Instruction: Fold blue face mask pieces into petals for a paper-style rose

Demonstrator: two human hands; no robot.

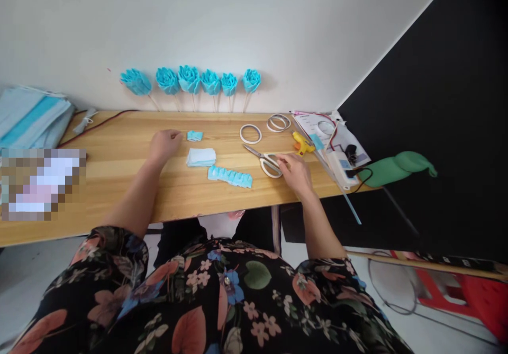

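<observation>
My right hand (pixel 296 171) is at the white-handled scissors (pixel 260 155), its fingers closed on one handle loop while the blades lie on the table pointing away to the left. My left hand (pixel 164 145) rests on the wood with its fingers curled together; whether anything is in them is hidden. Just right of it lies a small folded blue piece (pixel 194 135). Nearer to me sits a stack of white and pale blue rectangles (pixel 201 157). A row of folded blue pieces (pixel 229 176) lies between that stack and the scissors.
Several blue flowers on sticks (pixel 189 80) lean against the wall. Rolls of narrow tape (pixel 250 134), a yellow glue gun (pixel 303 143), a power strip (pixel 339 169) and a green balloon-like object (pixel 397 169) are rightward. A folded blue-grey bag (pixel 34 116) lies left.
</observation>
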